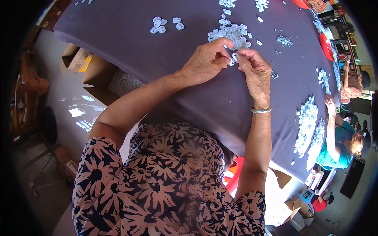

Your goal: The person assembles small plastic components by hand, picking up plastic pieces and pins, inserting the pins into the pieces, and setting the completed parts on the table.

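Two small white oval plastic pieces (pixel 235 56) gripped | left hand (pixel 202 64): fingertips closed on one | right hand (pixel 256 74): pinching other | beyond: translucent-white oval-piece heap (pixel 237 34), purple-grey cloth (pixel 130 43)

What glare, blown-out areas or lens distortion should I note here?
Head view: bright glare patches on the floor, and a blown-out white area at lower right. Head view: the tablecloth edges bend, and the picture's corners go black. Head view: left hand and right hand look fairly clear; the white pieces they pinch are too small for fine detail.
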Motion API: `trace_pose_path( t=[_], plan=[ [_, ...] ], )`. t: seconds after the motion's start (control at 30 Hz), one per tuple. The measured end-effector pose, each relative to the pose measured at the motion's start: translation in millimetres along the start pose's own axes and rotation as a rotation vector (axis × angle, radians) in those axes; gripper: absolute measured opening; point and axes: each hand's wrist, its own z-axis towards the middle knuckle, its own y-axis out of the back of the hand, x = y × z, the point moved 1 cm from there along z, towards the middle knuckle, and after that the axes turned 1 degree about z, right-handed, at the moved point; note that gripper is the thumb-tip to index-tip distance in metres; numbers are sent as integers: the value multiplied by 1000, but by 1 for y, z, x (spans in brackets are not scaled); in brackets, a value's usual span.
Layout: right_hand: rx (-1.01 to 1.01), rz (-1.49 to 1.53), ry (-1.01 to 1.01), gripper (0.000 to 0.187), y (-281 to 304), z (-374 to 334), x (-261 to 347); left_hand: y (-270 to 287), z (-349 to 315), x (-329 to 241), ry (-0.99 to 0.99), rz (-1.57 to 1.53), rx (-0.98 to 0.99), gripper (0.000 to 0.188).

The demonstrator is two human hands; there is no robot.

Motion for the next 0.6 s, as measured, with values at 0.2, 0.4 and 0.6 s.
trace_pose_path(
  t=[0.2,0.4,0.6],
  plan=[
    [-7,-57,125,11,0,0,-2,-1,0,1,-11,15,-5,35],
    [49,-72,80,11,1,0,-1,-2,-1,3,-32,21,-31,35],
    [77,-84,7,12,2,0,-3,-2,-1,7,-32,-64,-61,34]
  ],
)
